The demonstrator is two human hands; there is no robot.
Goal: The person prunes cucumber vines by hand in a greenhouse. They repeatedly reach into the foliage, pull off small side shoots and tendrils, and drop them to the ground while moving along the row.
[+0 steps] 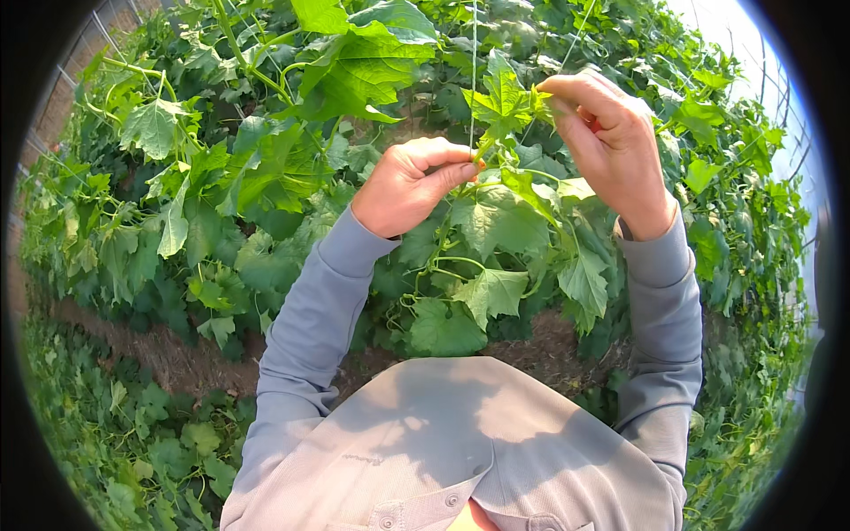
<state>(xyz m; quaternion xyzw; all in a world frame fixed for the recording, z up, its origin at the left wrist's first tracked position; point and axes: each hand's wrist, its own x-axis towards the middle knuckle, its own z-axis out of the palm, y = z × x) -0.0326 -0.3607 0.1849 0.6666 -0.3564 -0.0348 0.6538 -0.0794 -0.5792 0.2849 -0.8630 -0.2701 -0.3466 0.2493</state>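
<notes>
My left hand [418, 182] pinches a green vine stem [483, 147] between thumb and forefinger, right beside a thin, upright white string [473, 73]. Higher and to the right, my right hand [607, 129] has thumb and forefinger together at the tip of a small young leaf [539, 103] near the top of the same vine. Bright, lobed young leaves [503, 99] stand between the two hands. Below them hang broader leaves [498, 219] and curling tendrils. Whether the string also lies within my left fingers cannot be told.
Dense leafy vines [279, 166] rise in front and to both sides, with a large leaf [362, 66] at the upper left. Another string [578, 36] slants behind my right hand. Bare soil [172, 355] runs below the foliage. A metal frame [800, 133] curves at the right rim.
</notes>
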